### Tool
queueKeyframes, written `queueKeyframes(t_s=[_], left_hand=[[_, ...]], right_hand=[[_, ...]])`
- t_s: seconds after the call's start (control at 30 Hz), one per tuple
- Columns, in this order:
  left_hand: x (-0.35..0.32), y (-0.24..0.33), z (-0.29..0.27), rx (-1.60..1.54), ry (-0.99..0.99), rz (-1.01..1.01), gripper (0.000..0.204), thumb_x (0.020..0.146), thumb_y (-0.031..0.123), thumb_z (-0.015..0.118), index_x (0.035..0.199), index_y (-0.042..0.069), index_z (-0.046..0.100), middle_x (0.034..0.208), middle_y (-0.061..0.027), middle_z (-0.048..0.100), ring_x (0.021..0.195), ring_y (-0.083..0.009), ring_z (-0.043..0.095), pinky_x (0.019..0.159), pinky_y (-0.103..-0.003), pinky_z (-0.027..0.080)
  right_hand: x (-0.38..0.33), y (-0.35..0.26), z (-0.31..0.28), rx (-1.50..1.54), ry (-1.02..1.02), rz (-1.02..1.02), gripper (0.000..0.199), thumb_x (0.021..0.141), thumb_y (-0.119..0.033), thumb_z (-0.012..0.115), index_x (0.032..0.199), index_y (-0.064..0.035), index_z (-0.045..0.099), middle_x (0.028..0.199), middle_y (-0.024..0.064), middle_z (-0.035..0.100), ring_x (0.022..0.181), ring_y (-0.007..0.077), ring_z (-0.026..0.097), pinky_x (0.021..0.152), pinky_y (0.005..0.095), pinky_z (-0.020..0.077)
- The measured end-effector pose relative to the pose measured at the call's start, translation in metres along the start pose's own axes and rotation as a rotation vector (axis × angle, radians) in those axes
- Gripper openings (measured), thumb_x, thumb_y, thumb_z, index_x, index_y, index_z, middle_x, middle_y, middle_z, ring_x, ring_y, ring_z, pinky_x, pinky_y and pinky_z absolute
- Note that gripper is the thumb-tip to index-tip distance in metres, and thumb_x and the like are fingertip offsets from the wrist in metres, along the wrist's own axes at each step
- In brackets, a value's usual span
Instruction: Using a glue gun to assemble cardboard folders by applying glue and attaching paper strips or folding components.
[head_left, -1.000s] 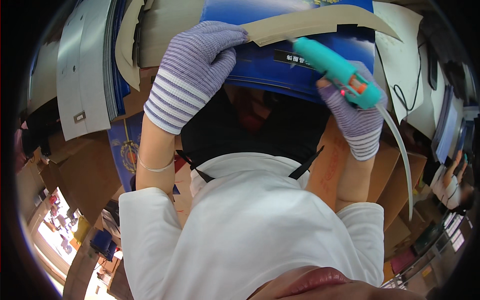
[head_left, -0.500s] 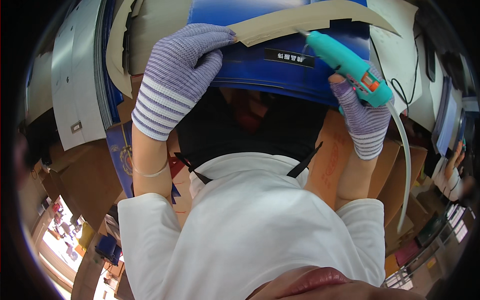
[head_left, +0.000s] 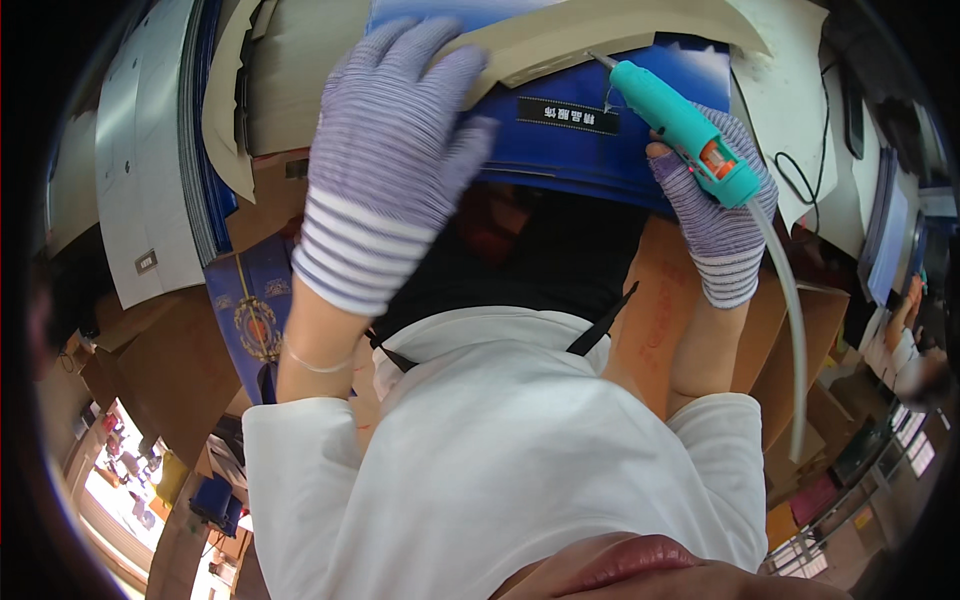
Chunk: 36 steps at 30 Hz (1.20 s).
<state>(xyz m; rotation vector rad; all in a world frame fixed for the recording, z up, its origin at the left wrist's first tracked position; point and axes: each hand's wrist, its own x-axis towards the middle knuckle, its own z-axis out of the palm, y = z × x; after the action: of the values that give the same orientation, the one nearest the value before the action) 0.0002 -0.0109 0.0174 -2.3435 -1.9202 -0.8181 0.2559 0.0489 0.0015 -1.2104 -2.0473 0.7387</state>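
Gripping a teal glue gun [head_left: 680, 130], nozzle beside the blue box's black label [head_left: 567, 115].

Grey panel stack [head_left: 130, 180] left — black cable [head_left: 800, 170] right.

Both hands wear knit gloves, pale lilac with thin darker purple stripes, and the left glove [head_left: 385, 160] has wider white bands at the cuff. The right glove [head_left: 715, 225] looks the same. The glue gun [head_left: 680, 130] is bright teal with an orange patch near its back end and a milky translucent stick [head_left: 785, 300] trailing out. Just left of the gun, the glossy board [head_left: 570, 140] is deep blue with a small black label. Above the gun, the cardboard strip [head_left: 600, 35] is plain beige. Shirt [head_left: 520, 470] is white.
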Motion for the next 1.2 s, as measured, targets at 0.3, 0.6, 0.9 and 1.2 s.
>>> queueKeyframes(t_s=[0.3,0.6,0.9,1.2], left_hand=[[0.04,0.14,0.027,-0.417,0.354,0.298,0.014,0.076,0.015,0.065,0.087,0.008,0.07,0.104,-0.007,0.065,0.103,-0.0241,0.061,0.092,-0.046,0.048],[0.033,0.086,0.016,-0.271,0.359,0.244,0.025,0.069,0.023,0.072,0.092,0.013,0.072,0.115,-0.0067,0.065,0.12,-0.0266,0.055,0.104,-0.054,0.039],[-0.001,-0.003,0.018,0.045,-0.097,-0.157,0.034,0.079,0.014,0.076,0.111,0.005,0.069,0.107,-0.0114,0.065,0.101,-0.0288,0.062,0.092,-0.037,0.051],[0.001,-0.01,0.019,-0.104,-0.082,-0.187,0.021,0.082,0.006,0.069,0.103,0.002,0.072,0.1,-0.0123,0.067,0.092,-0.0283,0.066,0.086,-0.035,0.054]], right_hand=[[0.002,-0.016,0.016,-0.192,0.094,-0.356,0.038,0.08,-0.022,0.082,0.109,-0.0035,0.067,0.092,0.0066,0.07,0.082,0.0157,0.066,0.077,0.0293,0.0529],[-0.005,-0.001,-0.004,0.06,0.058,-0.173,0.041,0.077,-0.032,0.084,0.102,-0.0042,0.068,0.085,0.0088,0.068,0.075,0.0188,0.067,0.07,0.0311,0.0536],[0.005,0.009,-0.006,0.159,0.096,0.111,0.036,0.075,-0.032,0.086,0.089,-0.0041,0.067,0.074,0.0066,0.066,0.064,0.0162,0.064,0.059,0.0282,0.0512],[0.016,0.019,-0.011,-0.079,0.021,0.174,0.04,0.078,-0.038,0.082,0.092,-0.0027,0.07,0.077,0.0088,0.069,0.067,0.0183,0.067,0.063,0.0292,0.0544]])
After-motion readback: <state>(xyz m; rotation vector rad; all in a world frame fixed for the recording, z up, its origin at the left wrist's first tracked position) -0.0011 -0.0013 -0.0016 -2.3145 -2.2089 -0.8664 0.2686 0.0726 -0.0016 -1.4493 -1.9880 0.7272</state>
